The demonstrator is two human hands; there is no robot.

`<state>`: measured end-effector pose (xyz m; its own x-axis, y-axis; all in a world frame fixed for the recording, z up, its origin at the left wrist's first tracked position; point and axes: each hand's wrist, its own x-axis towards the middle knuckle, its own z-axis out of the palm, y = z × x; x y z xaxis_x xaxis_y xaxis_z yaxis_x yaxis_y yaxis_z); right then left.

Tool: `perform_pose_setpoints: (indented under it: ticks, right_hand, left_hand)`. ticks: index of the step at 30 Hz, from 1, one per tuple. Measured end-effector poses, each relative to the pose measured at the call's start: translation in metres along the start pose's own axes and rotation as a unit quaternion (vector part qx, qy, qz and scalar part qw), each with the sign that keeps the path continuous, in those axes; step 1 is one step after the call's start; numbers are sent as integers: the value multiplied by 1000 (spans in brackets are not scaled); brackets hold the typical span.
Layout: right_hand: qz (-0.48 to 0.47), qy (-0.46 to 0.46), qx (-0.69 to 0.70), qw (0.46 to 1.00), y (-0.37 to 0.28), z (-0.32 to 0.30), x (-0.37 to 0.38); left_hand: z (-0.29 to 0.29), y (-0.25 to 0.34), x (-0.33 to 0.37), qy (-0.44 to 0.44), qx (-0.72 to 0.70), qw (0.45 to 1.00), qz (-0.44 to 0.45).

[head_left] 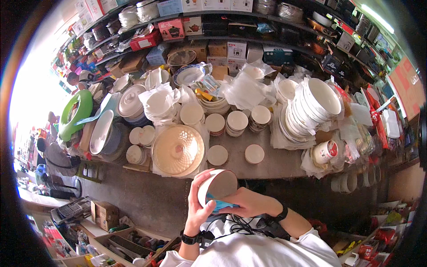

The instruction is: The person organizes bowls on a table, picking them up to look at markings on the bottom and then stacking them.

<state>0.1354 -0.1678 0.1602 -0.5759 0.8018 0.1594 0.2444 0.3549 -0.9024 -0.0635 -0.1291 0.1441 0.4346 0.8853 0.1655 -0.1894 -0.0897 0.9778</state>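
A white bowl [223, 182] with a thin dark rim is tilted in front of my chest, its mouth turned up and to the right. My left hand [195, 202] is closed round its left side, fingers along the outer wall and thumb low near the base. My right hand [251, 201] presses a bunched blue cloth [218, 204] against the lower part of the bowl. Just beyond, on the table [278, 169], stand two similar bowls, one at the left [217, 155] and one at the right [254, 154]. Stacks of small bowls [236, 121] stand behind them.
Left of the small bowls lies a large amber glass dish [178, 149]. A tall leaning stack of big white bowls [322, 95] stands at right, beside a white and red tub [327, 151]. Shelves of boxes [171, 29] line the back. Open drawers [133, 244] lie at lower left.
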Motion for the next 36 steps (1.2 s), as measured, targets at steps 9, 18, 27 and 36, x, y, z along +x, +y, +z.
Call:
perform_pose_setpoints:
  ticks: [9, 18, 27, 36]
  right_hand:
    - [35, 307, -78, 948, -16, -40, -33]
    - [-27, 179, -364, 914, -3, -1, -2]
    - [87, 65, -256, 960, -1, 14, -13]
    - [181, 155, 335, 912, 19, 13, -23]
  left_hand:
    - [5, -1, 4, 56, -58, 994, -77]
    - [26, 1, 4, 25, -44, 998, -42]
    - [29, -24, 0, 16, 38, 999, 18]
    - [43, -36, 6, -40, 87, 983, 159]
